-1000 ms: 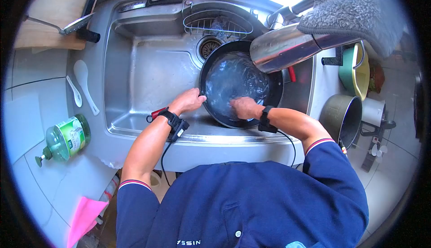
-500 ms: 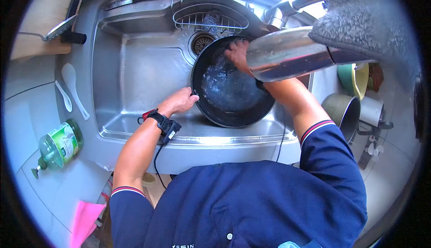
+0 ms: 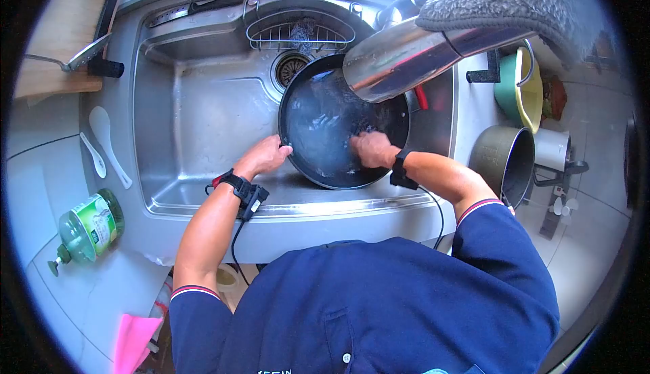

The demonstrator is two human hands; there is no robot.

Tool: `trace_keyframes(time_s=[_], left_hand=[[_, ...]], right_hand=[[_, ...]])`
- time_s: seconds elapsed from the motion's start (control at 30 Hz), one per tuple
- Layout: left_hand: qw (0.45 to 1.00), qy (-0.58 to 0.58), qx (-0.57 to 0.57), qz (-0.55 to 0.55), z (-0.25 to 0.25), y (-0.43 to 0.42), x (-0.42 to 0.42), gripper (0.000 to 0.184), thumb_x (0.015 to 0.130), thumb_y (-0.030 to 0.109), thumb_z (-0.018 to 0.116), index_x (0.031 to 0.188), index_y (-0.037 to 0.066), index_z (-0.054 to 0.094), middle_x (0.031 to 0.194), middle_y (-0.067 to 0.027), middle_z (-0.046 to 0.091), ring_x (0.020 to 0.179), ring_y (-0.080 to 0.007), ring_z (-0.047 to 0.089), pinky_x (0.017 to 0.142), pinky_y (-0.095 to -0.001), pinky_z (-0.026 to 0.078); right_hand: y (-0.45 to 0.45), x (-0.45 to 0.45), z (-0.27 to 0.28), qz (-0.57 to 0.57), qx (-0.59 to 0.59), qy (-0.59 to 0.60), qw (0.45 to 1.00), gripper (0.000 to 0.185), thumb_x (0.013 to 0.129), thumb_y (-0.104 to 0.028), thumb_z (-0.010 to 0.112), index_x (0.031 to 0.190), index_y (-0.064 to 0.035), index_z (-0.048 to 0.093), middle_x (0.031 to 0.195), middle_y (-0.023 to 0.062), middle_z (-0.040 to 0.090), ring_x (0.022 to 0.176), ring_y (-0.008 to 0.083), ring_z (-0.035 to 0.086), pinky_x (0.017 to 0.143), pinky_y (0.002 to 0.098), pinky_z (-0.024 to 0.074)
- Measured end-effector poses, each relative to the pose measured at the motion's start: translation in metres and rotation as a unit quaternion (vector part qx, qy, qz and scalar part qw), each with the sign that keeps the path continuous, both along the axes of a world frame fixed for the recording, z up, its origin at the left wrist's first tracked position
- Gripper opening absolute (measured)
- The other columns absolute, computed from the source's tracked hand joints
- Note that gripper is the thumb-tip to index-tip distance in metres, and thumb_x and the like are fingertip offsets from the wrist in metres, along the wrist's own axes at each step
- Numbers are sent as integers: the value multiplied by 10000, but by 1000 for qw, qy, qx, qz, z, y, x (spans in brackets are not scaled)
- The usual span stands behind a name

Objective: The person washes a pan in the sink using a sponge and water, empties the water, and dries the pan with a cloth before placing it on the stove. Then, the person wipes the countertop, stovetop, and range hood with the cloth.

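A: this sink (image 3: 217, 110), why's the pan (image 3: 398, 128) in there right under the faucet (image 3: 399, 62)?
B: probably so water (image 3: 321, 123) lands inside. left hand (image 3: 267, 154) pinches the rim, likely steadying it; right hand (image 3: 372, 149) is inside, blurry, can't tell if it's gripping anything

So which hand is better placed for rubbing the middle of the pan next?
Probably the right hand: it is inside the pan, near the middle, while the left hand is at the rim, apparently steadying it.
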State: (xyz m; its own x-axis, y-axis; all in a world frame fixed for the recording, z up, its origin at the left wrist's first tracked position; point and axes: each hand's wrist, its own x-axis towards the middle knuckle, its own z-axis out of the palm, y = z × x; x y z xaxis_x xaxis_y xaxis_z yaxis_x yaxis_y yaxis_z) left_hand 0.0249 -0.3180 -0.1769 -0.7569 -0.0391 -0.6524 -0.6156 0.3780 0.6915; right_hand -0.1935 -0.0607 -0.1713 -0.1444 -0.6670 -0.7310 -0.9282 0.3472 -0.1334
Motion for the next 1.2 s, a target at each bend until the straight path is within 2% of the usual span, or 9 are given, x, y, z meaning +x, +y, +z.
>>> trace_keyframes(time_s=[0.17,0.23,0.37,0.5,0.63,0.83,0.97,1.03,1.2], left_hand=[[999,38,-7,8,-34,4,10,467,956,326,561,1066,-122,632,1105,-353,640,1084,-466,617,934,-498,473],[1000,27,-13,-1,-30,3,7,438,953,309,558,1067,-108,633,1082,-348,646,1061,-460,627,922,-496,474],[1000,-18,-13,-22,5,-1,-3,387,949,278,553,1057,-85,636,1026,-343,657,1009,-451,646,905,-485,476],[999,-28,12,-13,20,-4,-7,463,965,318,553,1076,-124,633,1115,-365,634,1106,-469,609,956,-491,468],[999,-35,-1,-5,13,-1,-6,476,976,320,546,1097,-133,626,1140,-359,631,1130,-463,604,974,-480,462],[1000,28,4,11,-14,3,5,489,976,321,551,1087,-150,617,1120,-361,634,1112,-468,608,967,-479,462],[999,35,8,0,-14,1,3,485,972,314,554,1064,-160,611,1093,-371,634,1087,-479,613,950,-490,463],[999,33,0,-5,-17,2,3,485,970,311,554,1061,-162,610,1088,-373,634,1079,-483,615,943,-494,466],[999,26,-19,-20,-1,1,-1,496,970,319,555,1060,-166,612,1078,-370,638,1064,-487,620,935,-499,473]], right_hand=[[-41,49,10,-36,-44,-149,987,326,784,-96,603,1103,-93,667,1086,192,675,1016,401,656,851,501,542],[-61,58,3,27,-151,-147,977,261,821,-115,596,1076,-103,654,1043,169,649,1017,381,642,838,497,538],[-114,38,-36,185,-353,-55,915,107,854,-209,594,943,-182,645,963,53,598,1021,263,577,862,419,451],[-171,-35,15,346,-351,93,865,80,814,-228,627,873,-238,681,917,-33,556,998,175,508,840,374,412],[-140,-104,38,294,-369,156,868,95,831,-217,610,888,-184,680,928,11,568,965,207,533,808,375,451],[-21,-126,35,160,-304,238,909,143,857,-199,585,910,-104,678,946,77,587,916,255,570,759,377,510],[32,-71,44,35,-115,226,967,154,820,-209,621,897,-88,678,898,100,623,840,282,621,633,426,534],[31,-42,60,86,73,124,986,296,791,-209,628,1014,-22,680,1063,190,693,1074,293,659,805,436,572],[22,25,38,-8,82,-62,995,248,798,-186,598,922,-10,721,994,209,735,938,354,721,780,468,581]])
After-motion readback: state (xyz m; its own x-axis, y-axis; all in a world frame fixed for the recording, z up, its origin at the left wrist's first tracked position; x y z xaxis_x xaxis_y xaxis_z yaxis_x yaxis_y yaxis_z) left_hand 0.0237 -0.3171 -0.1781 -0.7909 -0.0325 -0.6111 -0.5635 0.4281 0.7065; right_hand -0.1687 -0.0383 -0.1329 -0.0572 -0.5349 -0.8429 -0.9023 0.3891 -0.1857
